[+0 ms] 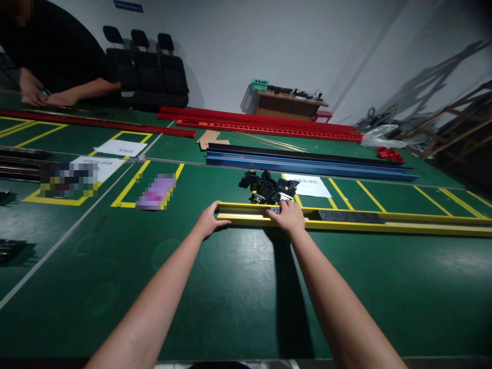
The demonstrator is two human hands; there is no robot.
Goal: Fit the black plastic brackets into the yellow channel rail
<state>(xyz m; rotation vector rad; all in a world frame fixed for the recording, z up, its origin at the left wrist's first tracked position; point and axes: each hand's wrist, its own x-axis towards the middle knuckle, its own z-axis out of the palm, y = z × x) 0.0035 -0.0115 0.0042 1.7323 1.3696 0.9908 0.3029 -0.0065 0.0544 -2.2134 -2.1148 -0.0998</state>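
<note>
A long yellow channel rail (346, 225) lies across the green table, its open side up. My left hand (209, 220) grips the rail's left end, thumb on the near edge and fingers at the far edge. Further right along the rail, my right hand (289, 215) is closed on a small dark piece (275, 210) inside the channel, most of it hidden by the fingers. A longer black block (348, 217) sits in the channel to the right of that hand. Just beyond the rail is a pile of black parts (265, 185).
Blue rails (307, 166) and red rails (261, 123) lie across the far side of the green table (230, 287). White paper sheets (309, 185) rest within yellow tape markings. At the far left, a person (57, 51) works with both hands.
</note>
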